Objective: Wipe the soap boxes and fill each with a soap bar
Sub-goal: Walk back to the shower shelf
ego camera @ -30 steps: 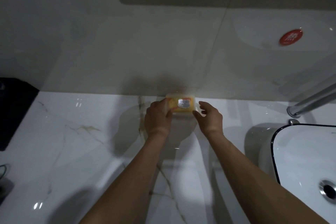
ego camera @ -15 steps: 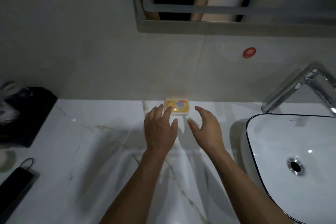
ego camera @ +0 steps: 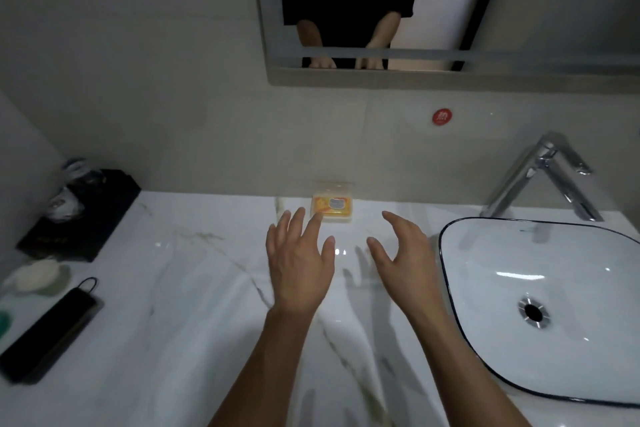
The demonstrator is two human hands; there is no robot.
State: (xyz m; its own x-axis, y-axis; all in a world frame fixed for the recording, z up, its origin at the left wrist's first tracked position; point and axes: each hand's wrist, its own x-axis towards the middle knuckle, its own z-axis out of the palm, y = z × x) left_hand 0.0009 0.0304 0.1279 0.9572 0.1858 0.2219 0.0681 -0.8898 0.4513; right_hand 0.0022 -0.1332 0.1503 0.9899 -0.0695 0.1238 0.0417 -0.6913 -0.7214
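Note:
A yellow soap box (ego camera: 333, 207) with a small label on its lid sits on the white marble counter (ego camera: 180, 288) against the back wall. My left hand (ego camera: 298, 263) hovers just in front of it, fingers spread and holding nothing. My right hand (ego camera: 403, 250) is to the right, fingers loosely curved, also holding nothing. At the far left lies a pale round soap bar (ego camera: 36, 274) on a greenish dish.
A white basin (ego camera: 540, 305) with a black rim fills the right side, a chrome tap (ego camera: 543, 177) behind it. A black tray (ego camera: 79, 215) with wrapped items stands at the left wall. A black flat pouch (ego camera: 48, 326) lies at the front left. A mirror (ego camera: 415, 10) hangs above.
Both hands let go of the yellow soap box and drew back toward me. The box now rests alone by the wall. The view has tilted up and widened.

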